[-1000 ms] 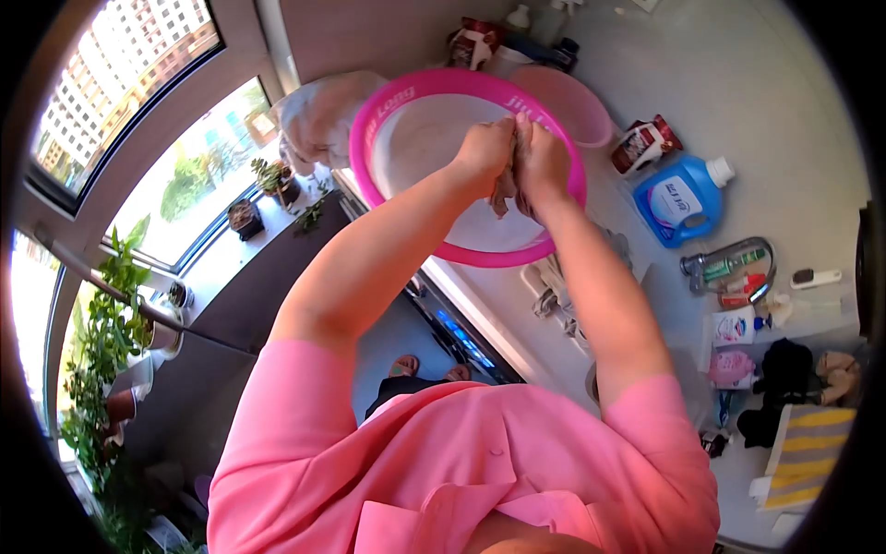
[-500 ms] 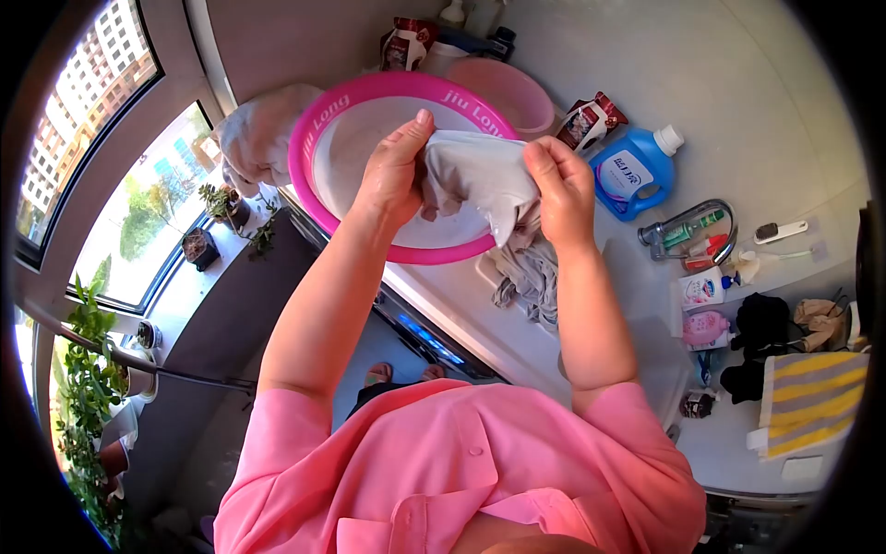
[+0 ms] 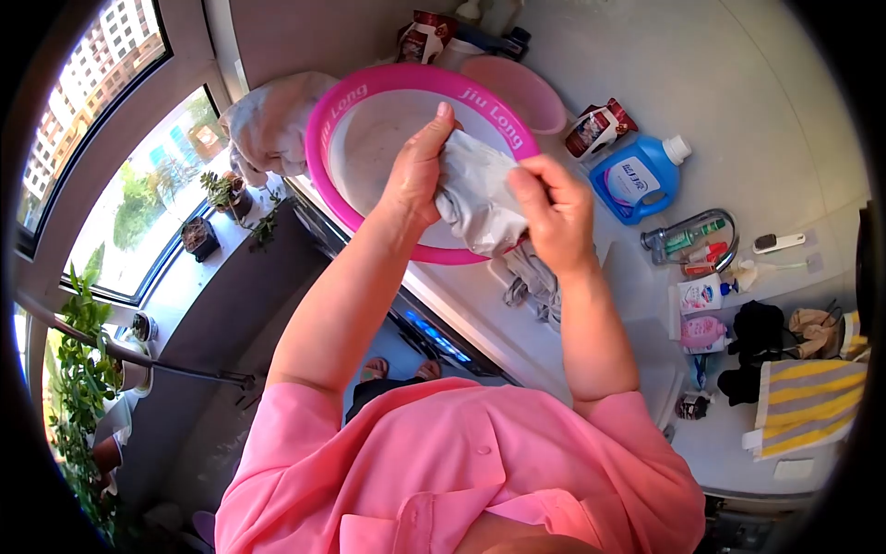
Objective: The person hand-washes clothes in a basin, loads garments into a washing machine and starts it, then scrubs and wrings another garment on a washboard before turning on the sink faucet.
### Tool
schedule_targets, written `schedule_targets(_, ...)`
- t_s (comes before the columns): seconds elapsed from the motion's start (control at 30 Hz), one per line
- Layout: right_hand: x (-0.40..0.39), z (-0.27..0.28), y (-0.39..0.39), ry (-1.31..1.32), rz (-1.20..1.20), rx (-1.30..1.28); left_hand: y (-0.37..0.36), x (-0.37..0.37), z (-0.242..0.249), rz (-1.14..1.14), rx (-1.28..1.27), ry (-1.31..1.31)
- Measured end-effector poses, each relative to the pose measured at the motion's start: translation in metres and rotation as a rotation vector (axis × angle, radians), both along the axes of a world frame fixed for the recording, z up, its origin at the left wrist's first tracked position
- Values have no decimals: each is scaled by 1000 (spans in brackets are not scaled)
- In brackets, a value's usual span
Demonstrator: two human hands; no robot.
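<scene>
A wet, light grey piece of cloth is stretched between my two hands, over the near right part of a white basin with a pink rim. My left hand grips its left side, thumb pointing up. On the right, my right hand pinches the cloth's edge with curled fingers. Below the basin's right side, more crumpled grey cloth lies on the sink's washboard area, partly behind my right wrist.
A blue detergent bottle and a red pouch stand right of the basin. Farther right is a curved metal faucet. A pale pink basin sits behind. Potted plants line the windowsill at left. A striped yellow cloth lies at far right.
The cloth has turned and bunched up between my hands, with its wet side now showing. My right hand has curled its fingers further, and the view has shifted slightly.
</scene>
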State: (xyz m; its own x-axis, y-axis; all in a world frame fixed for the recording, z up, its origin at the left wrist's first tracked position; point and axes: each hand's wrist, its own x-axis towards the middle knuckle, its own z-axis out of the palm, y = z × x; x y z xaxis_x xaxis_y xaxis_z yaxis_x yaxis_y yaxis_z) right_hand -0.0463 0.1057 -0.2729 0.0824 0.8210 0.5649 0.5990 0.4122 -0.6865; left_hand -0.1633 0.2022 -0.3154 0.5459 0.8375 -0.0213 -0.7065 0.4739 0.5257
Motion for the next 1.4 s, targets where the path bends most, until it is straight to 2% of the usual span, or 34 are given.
schedule_targets(0.03, -8, 0, 1, -44, -5, -107, -2, 1, 3, 9, -75, 2)
schedule_targets(0.07, -20, -2, 7, -203, -32, -59, -3, 2, 6, 26, -149, 5)
schedule_targets(0.13, -42, -11, 19, -586, 9, 133, 0, 4, -5, 77, -155, 179)
schedule_targets(0.17, -43, -21, 31, -656, 14, 121, 11, 7, -28, 8, -45, 206)
schedule_targets(0.2, -34, -34, 47, -639, -94, 164, 21, 23, -53, -44, -123, 35)
schedule_targets(0.23, -31, -33, 64, -405, -220, -21, 6, 20, -38, 53, -73, 81)
schedule_targets(0.27, -20, -24, 77, -560, -322, -88, 1, 20, -20, 26, -102, 74)
schedule_targets(0.3, -19, -31, 79, -621, -295, 46, 5, 14, -18, -27, -113, 39)
schedule_targets(0.33, -32, -31, 72, -598, -171, 234, 5, 10, -21, -27, -40, 66)
schedule_targets(0.37, -40, -32, 58, -726, -91, 237, 10, 5, -18, -46, -58, 101)
schedule_targets(0.4, -39, -35, 56, -706, -93, 282, 11, 2, -18, -76, -91, 142)
schedule_targets(0.47, -20, -31, 72, -530, -184, 88, 2, 27, -29, 82, -19, 28)
schedule_targets(0.5, -5, -31, 79, -491, -235, -19, 4, 22, -24, 13, -62, 105)
schedule_targets(0.53, -13, -31, 76, -385, -197, 0, 6, 18, -13, -57, -100, 172)
schedule_targets(0.57, -19, -39, 64, -501, -144, 63, 7, 13, -10, -77, 0, 305)
schedule_targets(0.6, -23, -43, 55, -615, -98, 149, 17, 23, -26, -72, 15, 315)
schedule_targets(0.63, -23, -43, 58, -591, -86, 146, 31, 44, -57, 4, 127, 325)
schedule_targets(0.67, -21, -44, 58, -564, -76, 131, 22, 38, -50, 41, 321, 450)
schedule_targets(0.7, -7, -44, 72, -573, -183, 101, 13, 33, -43, 98, 506, 576)
schedule_targets(0.73, 3, -39, 81, -362, -243, -34, 1, 27, -18, 54, -6, 297)
schedule_targets(0.8, -8, -38, 71, -520, -242, 77, 5, 23, -15, -29, 62, 320)
schedule_targets(0.87, -29, -41, 52, -602, -172, 228, 8, 19, -17, -83, -1, 339)
schedule_targets(0.93, -10, -42, 65, -580, -154, 276, 6, 23, -17, -149, -54, 361)
schedule_targets(1.0, 7, -39, 73, -443, -316, -68, 0, 33, -16, 46, -15, 341)
schedule_targets(1.03, 3, -42, 68, -535, -266, 141, 1, 32, -15, 62, -21, 378)
schedule_targets(1.07, -6, -45, 61, -530, -263, 147, 4, 30, -11, 68, -16, 382)
schedule_targets(1.13, -24, -50, 44, -632, -173, 276, 8, 26, -7, 9, -192, 427)
schedule_targets(1.17, -14, -52, 51, -632, -171, 283, 12, 32, -14, -78, -222, 273)
schedule_targets(1.2, -10, -51, 60, -630, -175, 287, 13, 34, -17, -79, -217, 275)
schedule_targets(1.27, -1, -48, 67, -340, -309, 78, 9, 40, -17, -21, 52, 458)
schedule_targets(1.3, -3, -52, 63, -397, -274, 191, 19, 44, -33, 33, 514, 712)
schedule_targets(1.33, -15, -53, 52, -423, -222, 265, 24, 41, -37, 204, 934, 969)
schedule_targets(1.37, -13, -56, 53, -451, -202, 283, 24, 44, -39, 101, 692, 816)
schedule_targets(1.4, -9, -56, 53, -479, -190, 299, 18, 49, -41, 121, 560, 718)
